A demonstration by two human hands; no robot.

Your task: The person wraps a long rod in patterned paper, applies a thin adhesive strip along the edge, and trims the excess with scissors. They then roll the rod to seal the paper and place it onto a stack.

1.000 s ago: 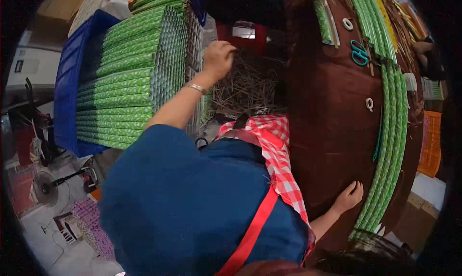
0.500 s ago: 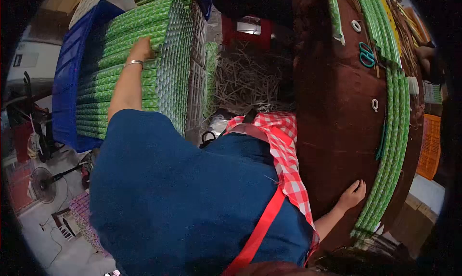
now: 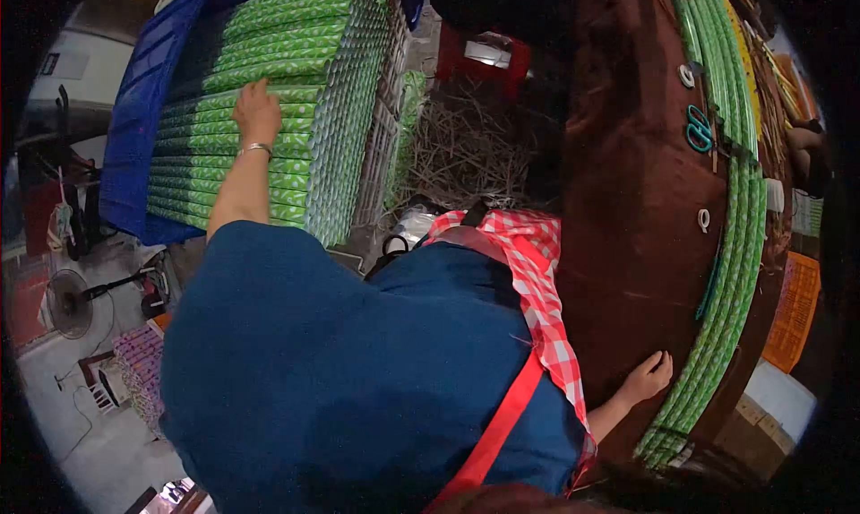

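My left hand (image 3: 257,115), with a bracelet (image 3: 256,147) at the wrist, is on a tall stack of green patterned tubes (image 3: 269,61). Its fingers bend down among the tubes; their tips are hidden, so I cannot make out what they grip. The hollow ends of the tubes face right. A blue crate (image 3: 139,129) stands along the stack's left side. My right hand (image 3: 647,377) rests on the brown-covered table (image 3: 618,245), holding nothing, its fingers loosely bent and apart. Just right of it, long green tubes (image 3: 717,353) lie in a row.
On the table are teal scissors (image 3: 699,129) and white tape rolls (image 3: 703,219). Thin strips (image 3: 470,146) are heaped between stack and table. An orange basket (image 3: 794,312) lies beyond the table, and a fan (image 3: 69,303) stands at left.
My view has shifted, and the stack sits farther right in it. My left hand has moved lower on the stack, its fingers now bent downward. My right hand stays on the table.
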